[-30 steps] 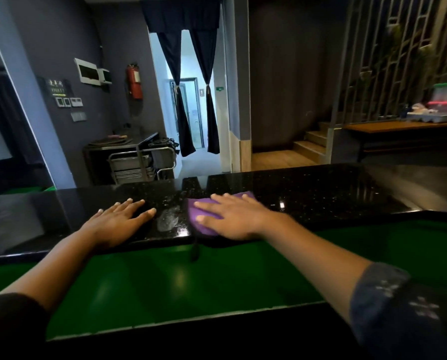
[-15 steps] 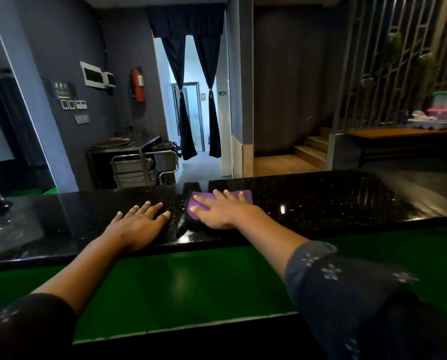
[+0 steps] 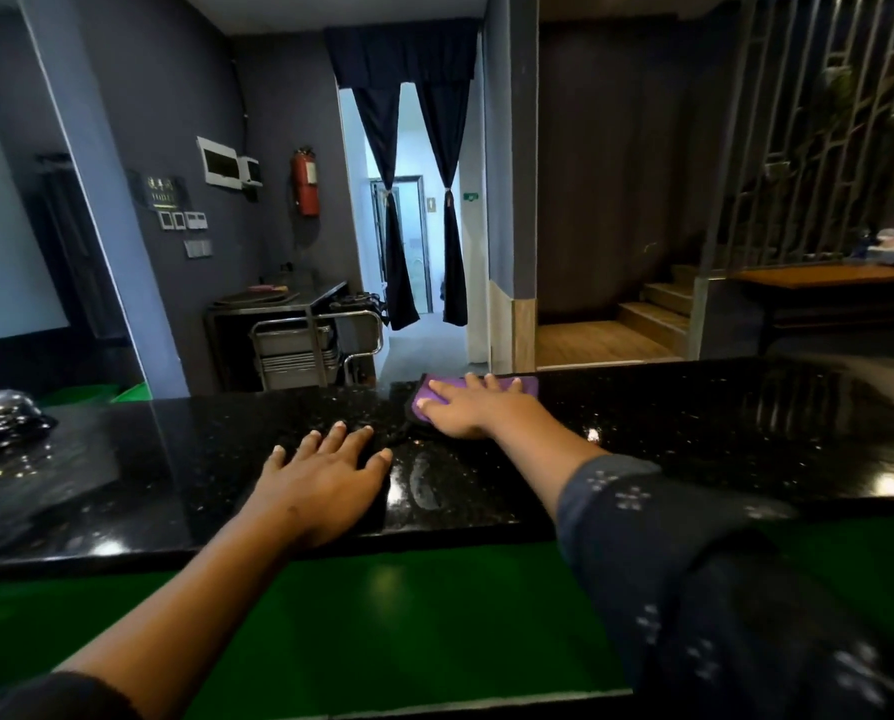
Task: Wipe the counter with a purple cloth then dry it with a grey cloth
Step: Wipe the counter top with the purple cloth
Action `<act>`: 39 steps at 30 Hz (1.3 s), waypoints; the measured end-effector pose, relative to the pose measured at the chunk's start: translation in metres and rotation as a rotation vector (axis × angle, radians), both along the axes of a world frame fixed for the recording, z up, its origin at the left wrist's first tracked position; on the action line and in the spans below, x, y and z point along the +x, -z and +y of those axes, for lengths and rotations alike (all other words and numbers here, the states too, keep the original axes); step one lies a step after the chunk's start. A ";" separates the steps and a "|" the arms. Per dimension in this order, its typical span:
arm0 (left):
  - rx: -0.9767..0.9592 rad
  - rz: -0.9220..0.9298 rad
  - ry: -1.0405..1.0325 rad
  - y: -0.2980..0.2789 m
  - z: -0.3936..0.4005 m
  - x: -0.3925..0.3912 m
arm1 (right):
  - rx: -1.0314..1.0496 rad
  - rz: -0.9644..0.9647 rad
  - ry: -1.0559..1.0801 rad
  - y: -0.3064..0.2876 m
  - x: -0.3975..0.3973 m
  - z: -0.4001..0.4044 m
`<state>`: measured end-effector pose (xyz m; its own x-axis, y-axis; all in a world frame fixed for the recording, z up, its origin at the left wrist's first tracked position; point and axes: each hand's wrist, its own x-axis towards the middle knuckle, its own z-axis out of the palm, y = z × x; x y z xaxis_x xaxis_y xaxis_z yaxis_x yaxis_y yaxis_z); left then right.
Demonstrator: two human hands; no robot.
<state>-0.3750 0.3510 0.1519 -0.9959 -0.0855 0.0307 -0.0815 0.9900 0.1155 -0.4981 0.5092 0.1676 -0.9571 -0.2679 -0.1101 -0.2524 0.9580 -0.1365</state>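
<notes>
step: wiping | right hand [image 3: 473, 410] flat, fingers straight, pressing purple cloth [image 3: 429, 393] at far edge of black tabletop [image 3: 720, 433] | left hand [image 3: 325, 483] flat, released, bracing | advice: keep even pressure, overlap passes through wet streak [image 3: 424, 483] | grey cloth unseen

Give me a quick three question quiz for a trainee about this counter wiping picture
1. True or false: the right hand lies flat on the purple cloth.
2. Where is the cloth on the black counter? A) at the near edge B) at the far edge C) hanging off the left end
3. Fill in: the left hand rests on the ____.

Key: 1 true. 2 B. 3 counter.
</notes>
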 end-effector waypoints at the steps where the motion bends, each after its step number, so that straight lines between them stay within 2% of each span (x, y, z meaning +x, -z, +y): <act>1: -0.003 0.004 -0.002 0.000 -0.002 -0.001 | 0.007 0.007 -0.014 -0.002 -0.002 -0.012; 4: -0.018 0.004 0.012 -0.001 -0.009 -0.004 | 0.008 -0.010 -0.093 -0.004 -0.012 -0.014; 7: 0.002 -0.010 0.035 0.000 -0.013 -0.002 | 0.040 -0.008 -0.115 -0.002 -0.035 0.026; 13: -0.025 -0.012 0.028 0.001 -0.010 -0.003 | -0.007 0.013 0.296 0.002 -0.065 0.179; 15: -0.013 0.000 0.010 0.002 -0.007 -0.004 | 0.022 0.007 0.383 0.001 -0.066 0.198; 18: -0.008 -0.001 -0.013 0.002 -0.004 -0.006 | 0.041 -0.017 0.412 -0.001 -0.056 0.178; 20: -0.017 -0.010 -0.022 0.001 -0.003 -0.005 | 0.018 -0.024 0.356 -0.001 -0.045 0.149; 26: 0.024 -0.012 -0.010 -0.007 -0.002 0.000 | 0.030 0.026 -0.060 -0.001 0.030 0.045; 30: 0.045 -0.010 0.019 -0.003 -0.004 0.007 | 0.048 0.046 -0.276 0.007 0.095 0.044; 32: 0.053 -0.007 0.025 -0.003 -0.005 0.009 | 0.035 0.044 -0.268 0.003 0.113 0.070; 35: 0.067 0.006 0.030 0.001 -0.005 0.006 | 0.042 0.012 -0.091 -0.002 0.104 0.100; 39: 0.092 0.036 0.023 0.003 -0.003 -0.003 | 0.040 0.036 0.117 0.002 0.067 0.066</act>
<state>-0.3775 0.3478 0.1486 -0.9960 -0.0663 0.0595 -0.0525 0.9766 0.2087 -0.4314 0.5751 0.1660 -0.9851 -0.1503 -0.0834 -0.1428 0.9856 -0.0900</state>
